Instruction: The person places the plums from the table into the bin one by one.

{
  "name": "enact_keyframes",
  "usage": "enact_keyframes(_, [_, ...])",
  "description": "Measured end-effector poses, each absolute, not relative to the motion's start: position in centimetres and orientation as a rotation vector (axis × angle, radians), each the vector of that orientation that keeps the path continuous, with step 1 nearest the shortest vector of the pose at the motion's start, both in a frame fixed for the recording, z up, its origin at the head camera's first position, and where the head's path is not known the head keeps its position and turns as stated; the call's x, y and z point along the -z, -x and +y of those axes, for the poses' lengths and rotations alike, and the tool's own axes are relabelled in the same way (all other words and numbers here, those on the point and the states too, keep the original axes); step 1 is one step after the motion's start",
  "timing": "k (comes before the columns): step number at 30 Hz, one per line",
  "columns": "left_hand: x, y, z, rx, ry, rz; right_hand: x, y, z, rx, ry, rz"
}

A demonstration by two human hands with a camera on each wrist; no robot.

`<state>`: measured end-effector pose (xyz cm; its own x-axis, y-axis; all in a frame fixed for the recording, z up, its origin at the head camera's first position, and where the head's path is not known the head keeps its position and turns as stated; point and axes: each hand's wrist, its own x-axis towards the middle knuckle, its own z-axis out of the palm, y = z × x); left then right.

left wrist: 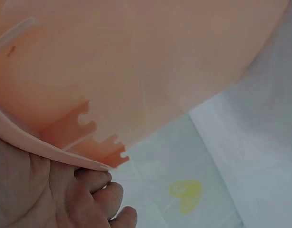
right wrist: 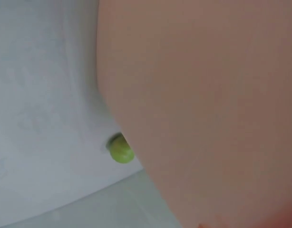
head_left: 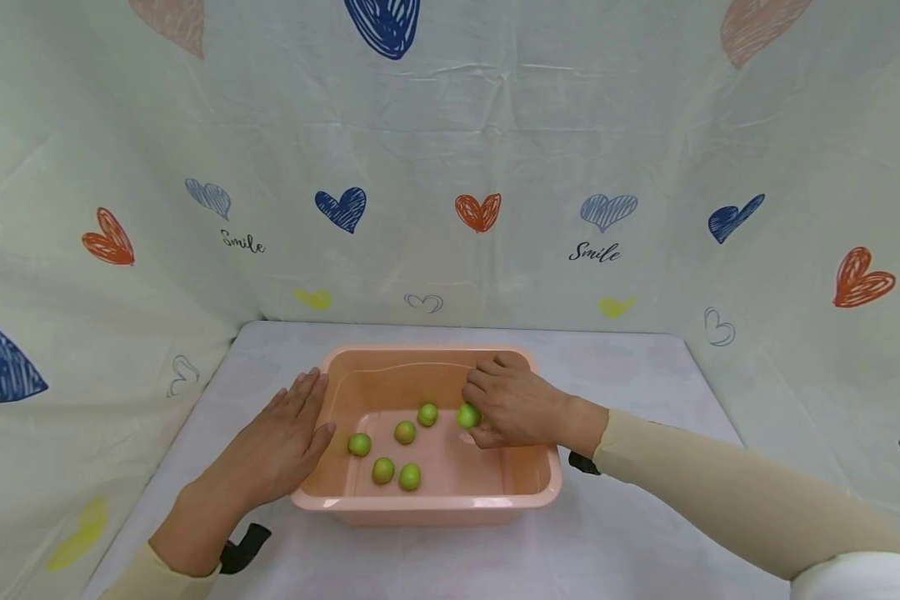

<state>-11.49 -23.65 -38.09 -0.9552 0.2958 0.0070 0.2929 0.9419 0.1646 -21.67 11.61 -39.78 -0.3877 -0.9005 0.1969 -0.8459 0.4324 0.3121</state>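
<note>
A peach plastic basin [head_left: 450, 503] stands on the table with several small round green fruits inside, among them one green fruit [head_left: 405, 432] near the middle of its floor. My left hand [head_left: 281, 442] rests along the basin's left rim, fingers fairly straight; the left wrist view shows its palm against the rim [left wrist: 55, 154]. Over the right side of the basin, my right hand [head_left: 521, 406] pinches another green fruit [head_left: 468, 416] between curled fingers and thumb. The right wrist view shows mostly the basin's outer wall [right wrist: 193, 95], with the right fingers hidden.
Outside the basin, a green fruit [right wrist: 121, 149] lies on the table beside its wall in the right wrist view; I cannot make it out in the head view. A pale table [head_left: 607, 367] holds the basin. Behind hangs a white curtain [head_left: 540, 133] printed with hearts.
</note>
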Motion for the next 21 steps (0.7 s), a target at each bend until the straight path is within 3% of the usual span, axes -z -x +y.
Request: enact_keyframes(21, [38.23,11.52,-23.76,-0.270,-0.473,3.074,39.85,21.64,11.84,0.173,-1.486,-2.352])
